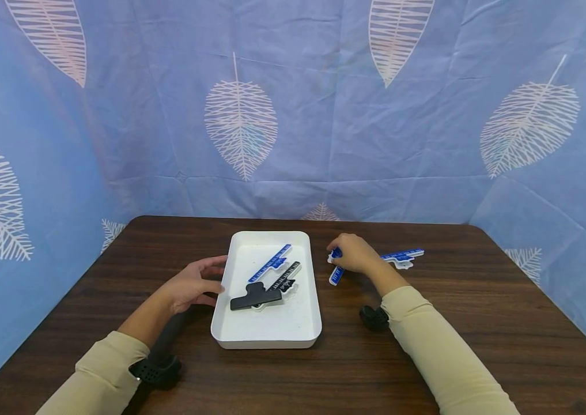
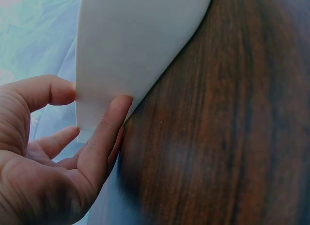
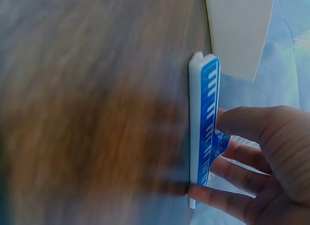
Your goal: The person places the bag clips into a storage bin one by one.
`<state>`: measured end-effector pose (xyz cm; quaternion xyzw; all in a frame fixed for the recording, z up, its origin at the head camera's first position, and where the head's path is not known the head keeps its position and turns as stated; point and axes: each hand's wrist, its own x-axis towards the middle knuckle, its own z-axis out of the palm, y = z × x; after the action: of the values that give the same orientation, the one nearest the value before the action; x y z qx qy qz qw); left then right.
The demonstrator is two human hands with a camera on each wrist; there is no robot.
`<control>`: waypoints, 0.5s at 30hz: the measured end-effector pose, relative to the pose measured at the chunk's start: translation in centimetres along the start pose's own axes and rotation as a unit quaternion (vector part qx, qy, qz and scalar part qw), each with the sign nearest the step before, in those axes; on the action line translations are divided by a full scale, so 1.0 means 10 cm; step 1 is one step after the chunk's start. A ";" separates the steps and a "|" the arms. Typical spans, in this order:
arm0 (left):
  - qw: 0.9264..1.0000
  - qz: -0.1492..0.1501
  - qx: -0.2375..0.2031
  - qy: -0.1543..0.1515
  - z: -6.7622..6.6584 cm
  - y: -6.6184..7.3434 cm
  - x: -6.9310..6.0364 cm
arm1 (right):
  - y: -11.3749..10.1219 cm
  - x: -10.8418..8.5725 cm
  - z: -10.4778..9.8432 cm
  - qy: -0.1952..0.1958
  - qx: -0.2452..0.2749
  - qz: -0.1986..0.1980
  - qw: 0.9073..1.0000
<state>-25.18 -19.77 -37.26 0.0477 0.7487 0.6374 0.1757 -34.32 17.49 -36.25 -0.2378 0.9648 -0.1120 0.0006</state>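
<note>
My left hand (image 1: 189,285) touches the left side of a white tray (image 1: 267,337) with its fingers fairly straight, and the left wrist view shows fingertips against the tray's wall (image 2: 131,45). Right of the tray, my right hand (image 1: 353,252) pinches a blue and white clip (image 3: 208,104) with keyboard-like stripes; the clip lies on the table, its tab partly hidden by the fingers. Just past this hand lies another blue and white clip (image 1: 404,255). Inside the tray are a blue clip (image 1: 270,263), a black striped clip (image 1: 284,276) and a plain black clip (image 1: 255,296) overlapping it.
The dark wooden table (image 1: 458,323) extends around the tray. A blue cloth with white leaf patterns (image 1: 293,144) hangs behind it and along both sides. Black bands (image 1: 157,372) are worn at both wrists.
</note>
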 end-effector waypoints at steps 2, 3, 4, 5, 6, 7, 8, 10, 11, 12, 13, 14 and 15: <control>1.000 0.001 0.002 0.000 0.00 0.00 0.00 | 0.02 -0.02 -0.01 0.000 0.006 -0.005 1.000; 1.000 0.001 0.002 0.000 0.00 0.00 0.00 | 0.03 -0.03 -0.01 0.000 0.008 -0.007 1.000; 1.000 0.001 0.002 0.000 0.00 0.00 0.00 | 0.04 -0.04 -0.02 0.000 0.010 -0.009 1.000; 1.000 0.002 0.002 0.000 0.00 0.00 0.00 | 0.05 -0.05 -0.02 0.001 0.010 -0.012 1.000; 1.000 0.001 0.001 0.000 0.00 0.00 0.00 | 0.05 -0.06 -0.03 0.001 0.010 -0.015 1.000; 1.000 0.002 0.000 0.000 0.00 0.00 0.00 | 0.06 -0.07 -0.03 0.002 0.010 -0.016 1.000; 1.000 0.002 -0.001 0.000 0.00 0.00 0.00 | 0.06 -0.07 -0.04 0.003 0.008 -0.018 1.000; 1.000 0.001 -0.002 0.000 0.00 0.00 0.01 | 0.06 -0.09 -0.05 0.004 0.004 -0.019 1.000; 1.000 0.000 -0.002 0.001 0.00 -0.01 0.01 | 0.05 -0.10 -0.05 0.005 0.002 -0.020 1.000; 1.000 0.000 -0.003 0.001 0.00 -0.01 0.01 | 0.05 -0.11 -0.06 0.006 0.001 -0.022 1.000; 1.000 -0.001 -0.002 0.000 0.00 -0.01 0.01 | 0.04 -0.13 -0.06 0.006 0.000 -0.024 1.000; 1.000 -0.001 -0.002 0.001 0.00 -0.01 0.01 | 0.04 -0.14 -0.07 0.007 -0.001 -0.026 1.000; 1.000 -0.002 -0.003 0.001 0.00 0.00 0.01 | 0.03 -0.16 -0.08 0.009 -0.002 -0.029 1.000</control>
<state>-25.24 -19.73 -37.32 0.0453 0.7473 0.6389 0.1767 -33.12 18.61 -35.65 -0.2651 0.9576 -0.1120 -0.0114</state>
